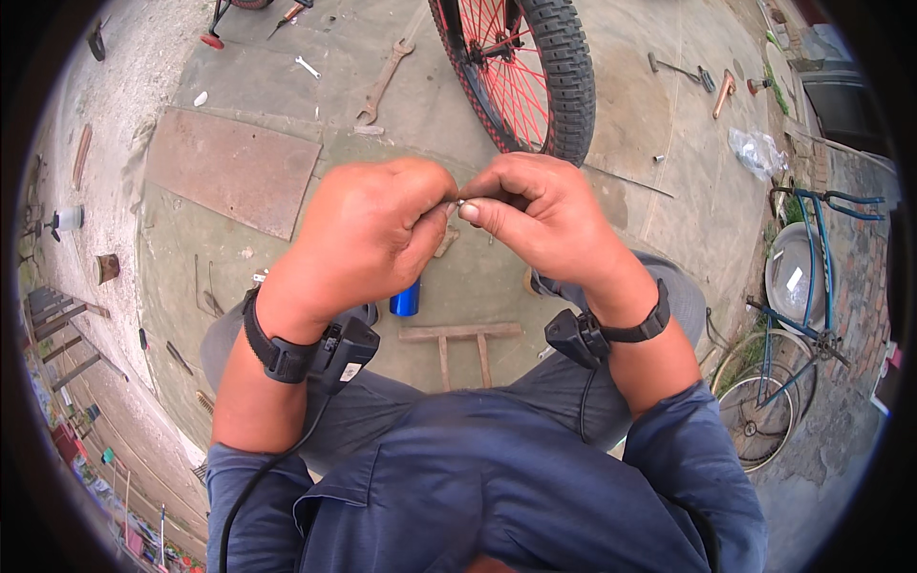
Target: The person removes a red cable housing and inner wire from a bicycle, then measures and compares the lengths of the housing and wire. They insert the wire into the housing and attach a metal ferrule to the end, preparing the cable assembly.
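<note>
My left hand and my right hand meet in front of me, fingertips almost touching. Between them shows a tiny pale metallic piece, too small to name. The left thumb and curled fingers pinch at one side of it. On the other side, my right thumb and forefinger close in a pinch. A blue cylinder shows below the left hand; its upper part is hidden, and I cannot tell whether it stands on the ground. Beyond the hands is a bicycle wheel with red spokes and a knobbly black tyre.
A large open-end spanner and a small spanner lie ahead on the ground. A rusty flat sheet is at left. A wooden frame lies between my legs. To the right are a clear plastic bag and a blue bicycle frame.
</note>
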`<state>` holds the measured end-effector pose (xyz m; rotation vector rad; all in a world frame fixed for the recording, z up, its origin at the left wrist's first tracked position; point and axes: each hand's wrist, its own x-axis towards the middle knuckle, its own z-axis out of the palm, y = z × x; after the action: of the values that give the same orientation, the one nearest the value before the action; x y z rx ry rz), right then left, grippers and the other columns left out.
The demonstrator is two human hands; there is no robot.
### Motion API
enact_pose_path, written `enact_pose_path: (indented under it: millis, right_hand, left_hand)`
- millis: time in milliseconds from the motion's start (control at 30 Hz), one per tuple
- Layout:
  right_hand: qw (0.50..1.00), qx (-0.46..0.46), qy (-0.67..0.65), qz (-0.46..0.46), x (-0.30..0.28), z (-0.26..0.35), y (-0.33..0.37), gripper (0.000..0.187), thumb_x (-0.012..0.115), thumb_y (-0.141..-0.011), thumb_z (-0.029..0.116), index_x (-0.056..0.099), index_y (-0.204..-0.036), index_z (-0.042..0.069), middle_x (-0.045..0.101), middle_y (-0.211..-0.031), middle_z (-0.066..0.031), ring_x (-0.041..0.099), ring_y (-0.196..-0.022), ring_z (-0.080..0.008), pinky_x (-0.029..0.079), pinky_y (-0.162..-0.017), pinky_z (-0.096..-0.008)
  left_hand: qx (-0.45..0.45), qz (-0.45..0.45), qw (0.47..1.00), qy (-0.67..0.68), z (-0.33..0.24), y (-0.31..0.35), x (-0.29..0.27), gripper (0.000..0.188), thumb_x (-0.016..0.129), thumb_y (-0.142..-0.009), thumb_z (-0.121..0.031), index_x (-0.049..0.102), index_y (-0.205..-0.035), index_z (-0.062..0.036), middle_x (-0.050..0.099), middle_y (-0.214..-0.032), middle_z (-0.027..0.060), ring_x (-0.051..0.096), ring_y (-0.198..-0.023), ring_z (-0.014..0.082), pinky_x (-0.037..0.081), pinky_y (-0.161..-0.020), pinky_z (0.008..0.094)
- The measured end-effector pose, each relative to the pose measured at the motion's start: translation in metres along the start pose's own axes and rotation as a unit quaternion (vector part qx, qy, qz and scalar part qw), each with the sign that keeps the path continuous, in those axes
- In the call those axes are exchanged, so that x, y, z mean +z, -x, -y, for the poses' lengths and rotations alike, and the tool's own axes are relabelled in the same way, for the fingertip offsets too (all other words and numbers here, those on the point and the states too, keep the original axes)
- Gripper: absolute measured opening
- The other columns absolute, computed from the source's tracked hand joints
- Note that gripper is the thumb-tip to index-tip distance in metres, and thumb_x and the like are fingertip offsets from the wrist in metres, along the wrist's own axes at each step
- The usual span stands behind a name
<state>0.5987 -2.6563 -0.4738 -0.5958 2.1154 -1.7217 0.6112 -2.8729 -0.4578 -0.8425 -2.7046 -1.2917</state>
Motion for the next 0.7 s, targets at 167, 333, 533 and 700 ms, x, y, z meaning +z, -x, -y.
enact_pose_path:
  millis: [167, 333, 533, 700]
  right_hand:
    - [0.998, 0.055, -0.015, 0.010, -0.007, -0.004, -0.002, 0.012, 0.072, -0.090, 0.011, 0.070, -0.094, 0.000, 0.063, -0.071, -0.0053, 0.056, -0.065, -0.0086, 0.047, -0.059, -0.0270]
    - [0.999, 0.035, -0.033, -0.006, -0.003, -0.008, -0.002, 0.014, 0.073, -0.090, 0.013, 0.071, -0.092, -0.001, 0.061, -0.070, -0.0017, 0.052, -0.065, -0.0066, 0.044, -0.057, -0.0264]
    - [0.997, 0.050, -0.059, -0.018, 0.002, -0.008, -0.002, 0.012, 0.073, -0.089, 0.011, 0.071, -0.092, -0.001, 0.062, -0.072, -0.0014, 0.052, -0.065, -0.0057, 0.044, -0.057, -0.0258]
    - [0.998, 0.055, -0.030, 0.016, -0.001, -0.007, -0.002, 0.015, 0.071, -0.094, 0.014, 0.069, -0.098, -0.001, 0.067, -0.081, -0.0021, 0.059, -0.072, -0.0069, 0.050, -0.064, -0.0230]
  left_hand:
    - [-0.024, -0.011, 0.999, 0.030, 0.001, 0.000, -0.005, 0.006, 0.068, -0.082, -0.004, 0.064, -0.086, -0.0033, 0.061, -0.075, 0.0134, 0.061, -0.066, 0.0348, 0.047, -0.058, 0.0405]
    - [-0.027, -0.014, 0.999, 0.011, 0.004, 0.002, -0.013, 0.006, 0.067, -0.083, -0.004, 0.063, -0.087, -0.0029, 0.059, -0.073, 0.0136, 0.059, -0.066, 0.0332, 0.046, -0.058, 0.0391]
    - [0.010, -0.026, 1.000, -0.014, 0.005, 0.003, -0.004, 0.006, 0.067, -0.082, -0.003, 0.062, -0.086, -0.0037, 0.057, -0.070, 0.0135, 0.059, -0.065, 0.0337, 0.046, -0.058, 0.0409]
    - [0.021, -0.023, 1.000, 0.001, 0.004, -0.001, 0.004, 0.007, 0.067, -0.081, -0.003, 0.063, -0.086, -0.0035, 0.058, -0.071, 0.0131, 0.060, -0.066, 0.0334, 0.047, -0.058, 0.0408]
